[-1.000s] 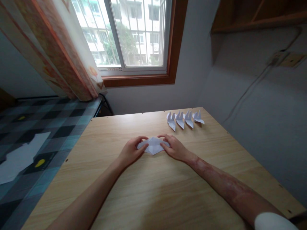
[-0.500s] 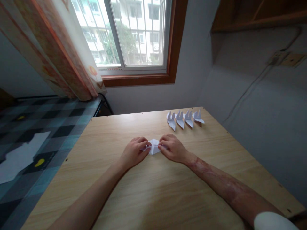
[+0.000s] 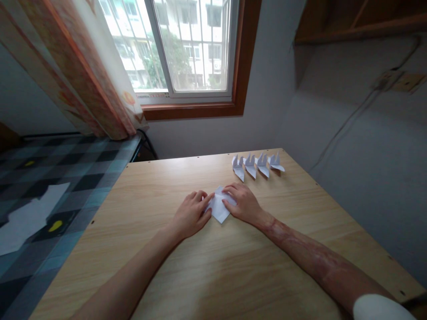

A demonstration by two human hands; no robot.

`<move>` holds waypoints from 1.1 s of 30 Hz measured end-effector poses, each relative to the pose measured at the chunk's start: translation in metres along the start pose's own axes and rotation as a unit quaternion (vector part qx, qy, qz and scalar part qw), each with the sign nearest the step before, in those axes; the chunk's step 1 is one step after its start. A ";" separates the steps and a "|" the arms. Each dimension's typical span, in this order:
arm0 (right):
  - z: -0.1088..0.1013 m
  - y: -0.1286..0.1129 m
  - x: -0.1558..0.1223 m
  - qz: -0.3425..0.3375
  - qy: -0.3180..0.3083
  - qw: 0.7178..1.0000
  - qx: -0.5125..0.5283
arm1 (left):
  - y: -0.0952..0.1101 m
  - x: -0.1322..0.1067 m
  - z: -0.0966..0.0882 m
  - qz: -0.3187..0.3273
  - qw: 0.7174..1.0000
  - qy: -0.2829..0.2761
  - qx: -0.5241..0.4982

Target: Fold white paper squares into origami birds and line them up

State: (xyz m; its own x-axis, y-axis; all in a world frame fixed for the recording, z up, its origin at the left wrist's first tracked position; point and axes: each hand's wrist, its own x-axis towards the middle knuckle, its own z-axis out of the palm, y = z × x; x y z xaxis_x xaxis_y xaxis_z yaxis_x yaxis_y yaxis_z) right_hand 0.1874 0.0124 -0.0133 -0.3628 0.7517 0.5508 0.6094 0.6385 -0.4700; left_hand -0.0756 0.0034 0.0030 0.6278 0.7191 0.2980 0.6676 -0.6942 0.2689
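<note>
A small sheet of folded white paper (image 3: 220, 210) lies on the wooden table, spread into a diamond with one corner toward me. At its left edge, my left hand (image 3: 191, 215) holds it between thumb and fingers, the index finger stretched onto its top. My right hand (image 3: 246, 203) grips the right side, thumb on the paper's face and fingers along the upper right edge. Both hands partly cover the paper's sides. Beyond my right hand stands a row of several folded white paper figures (image 3: 249, 166), shaped like origami cranes with raised points.
The light wooden table (image 3: 160, 182) reaches a wall and window at the back. To the left is a checked bed cover (image 3: 83, 155) with loose white paper sheets (image 3: 30, 220) on it. A shelf (image 3: 363, 26) hangs at upper right, above a socket (image 3: 396, 81) with a cable.
The paper between my hands has opened out from a narrow, raised shape into a flatter, larger diamond. My left fingers have spread, and my right hand has shifted slightly. The row of figures is unmoved.
</note>
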 end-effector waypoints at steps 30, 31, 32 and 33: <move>0.004 0.005 -0.001 0.070 0.010 0.995 -0.067 | 0.010 0.001 -0.002 0.006 1.000 -0.006 0.020; 0.004 0.005 -0.001 0.068 0.013 0.996 -0.064 | 0.010 0.001 -0.002 0.007 1.000 -0.008 0.021; 0.004 0.005 -0.001 0.067 0.015 0.996 -0.061 | 0.010 0.000 -0.001 0.007 1.000 -0.009 0.022; 0.004 0.006 -0.001 0.066 0.017 0.996 -0.058 | 0.009 0.000 -0.001 0.007 1.000 -0.011 0.024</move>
State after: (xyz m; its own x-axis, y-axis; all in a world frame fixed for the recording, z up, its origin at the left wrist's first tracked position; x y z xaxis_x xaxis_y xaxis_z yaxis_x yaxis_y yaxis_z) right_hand 0.1886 0.0157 -0.0193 -0.2508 0.8211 0.5126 0.7281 0.5090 -0.4591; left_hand -0.0696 -0.0031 0.0068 0.6455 0.7105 0.2802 0.6773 -0.7021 0.2199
